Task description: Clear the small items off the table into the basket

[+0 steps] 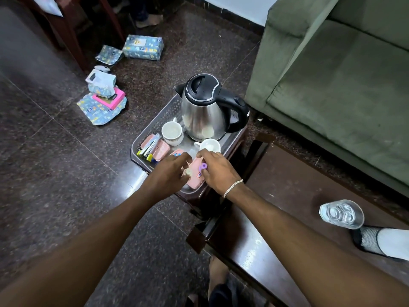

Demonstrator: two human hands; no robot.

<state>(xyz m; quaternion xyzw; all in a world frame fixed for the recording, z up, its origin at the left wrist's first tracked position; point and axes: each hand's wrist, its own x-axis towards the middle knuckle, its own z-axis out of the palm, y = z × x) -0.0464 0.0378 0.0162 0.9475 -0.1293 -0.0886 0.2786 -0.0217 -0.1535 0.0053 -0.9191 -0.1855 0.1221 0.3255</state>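
A grey perforated plastic basket [155, 122] stands at the far end of the dark wooden table [276, 196]. Both my hands hover over its near end. My left hand [170, 171] has its fingers closed on a small pale round item [188, 172]. My right hand [215, 168] pinches a small purple ring-shaped item [203, 166]. Under the hands lies a pink case [194, 178]. Another pink case [160, 149] with a stapler [150, 146] and markers on it lies at the basket's left.
The basket also holds a steel kettle [205, 111] and two white cups [172, 130] [210, 145]. A drinking glass [342, 214] and a folded cloth [385, 242] sit on the table at right. Green sofa [343, 85] behind. Gift-wrapped boxes [142, 47] lie on the floor.
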